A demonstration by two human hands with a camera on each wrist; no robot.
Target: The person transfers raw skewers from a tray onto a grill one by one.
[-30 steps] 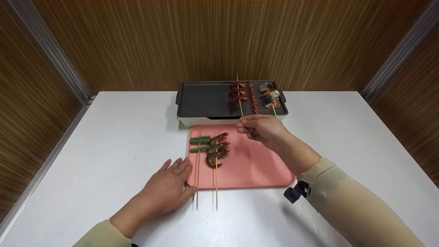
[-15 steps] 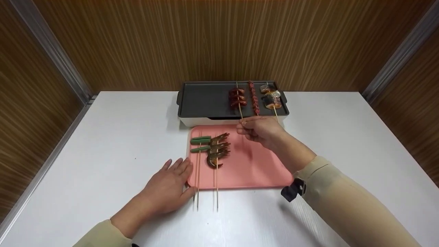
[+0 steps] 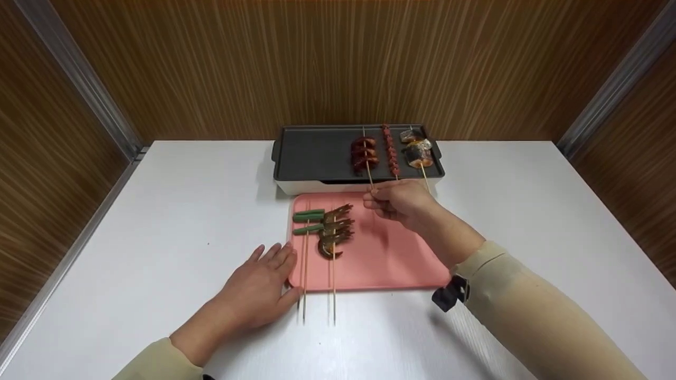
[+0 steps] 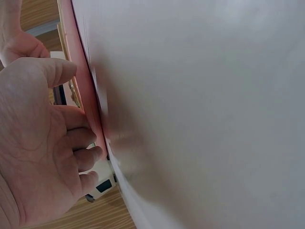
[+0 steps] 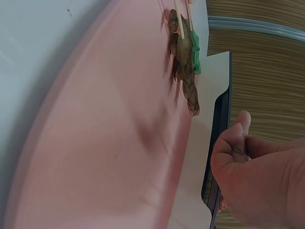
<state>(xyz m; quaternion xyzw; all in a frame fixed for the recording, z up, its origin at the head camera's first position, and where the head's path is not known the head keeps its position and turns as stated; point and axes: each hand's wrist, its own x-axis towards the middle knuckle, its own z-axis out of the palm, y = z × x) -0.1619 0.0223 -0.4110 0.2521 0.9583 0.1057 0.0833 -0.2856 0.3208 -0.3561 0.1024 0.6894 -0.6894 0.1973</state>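
My right hand (image 3: 404, 203) pinches the bare stick end of a skewer (image 3: 364, 154) of glazed dark red pieces. Those pieces lie on or just over the black griddle (image 3: 317, 153); contact is hard to judge. In the right wrist view, the fingers of the right hand (image 5: 262, 171) are curled by the griddle's front, and the stick is hidden. My left hand (image 3: 259, 287) rests at the left edge of the pink tray (image 3: 391, 269), fingers spread and thumb near the stick ends. The left wrist view shows the left hand's fingertips (image 4: 93, 152) against the tray's side.
On the tray lie a shrimp skewer (image 3: 335, 232) and a green vegetable skewer (image 3: 308, 216), their sticks jutting over the front edge. A thin red skewer (image 3: 391, 150) and a fish-chunk skewer (image 3: 417, 150) occupy the griddle's right side. A wood-grain wall (image 3: 338, 63) stands behind.
The dark red skewer has come down toward the griddle and slightly nearer to me, its far tip lower. My right hand has shifted a little with it. The left hand stays still.
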